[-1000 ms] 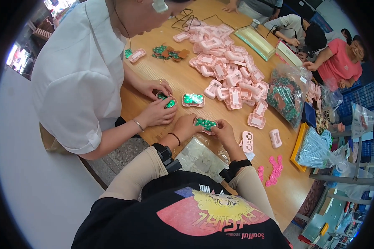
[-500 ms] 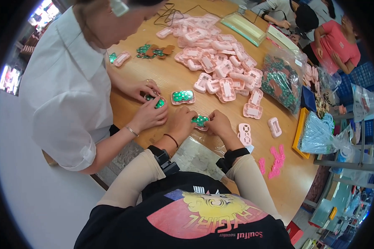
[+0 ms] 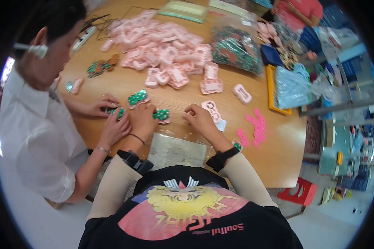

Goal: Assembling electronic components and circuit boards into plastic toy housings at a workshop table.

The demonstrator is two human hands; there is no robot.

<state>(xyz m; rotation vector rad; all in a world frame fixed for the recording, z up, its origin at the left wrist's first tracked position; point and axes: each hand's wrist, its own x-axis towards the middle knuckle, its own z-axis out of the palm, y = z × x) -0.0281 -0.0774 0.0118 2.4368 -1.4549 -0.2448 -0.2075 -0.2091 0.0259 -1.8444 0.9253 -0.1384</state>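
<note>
Two own hands on the wooden surface (image 3: 124, 89). Left hand (image 3: 143, 118), grip closed on a pink case with green board (image 3: 161, 115), holding its left edge down, just in front of the person at centre. Right hand (image 3: 200, 120) w/ curled fingers resting on the wood just right of that case, apart from it; grip narrow, nothing visibly held.

Counts: 1 similar filled case (image 3: 137, 98) just beyond the left hand; 1 empty pink case (image 3: 212, 110) by the right hand's fingertips; 2 more single empties further out, (image 3: 242, 93) and (image 3: 211, 85); 1 big heap of pink cases (image 3: 166, 45), too many to count; 1 clear bag of green boards (image 3: 235, 49); 1 cluster of small bright-pink strips (image 3: 253, 128) at right; 1 clear plastic sheet (image 3: 176, 150) at the near edge.

A co-worker in white shirt sits at left, both hands (image 3: 112, 114) on another green-board case.

Surface: round-edged, light wood grain, glossy. Room: pale floor, red stool (image 3: 300, 195) lower right, cluttered shelving at right.

Cases are smooth moulded plastic, roughly bone-shaped; boards green, shiny.
</note>
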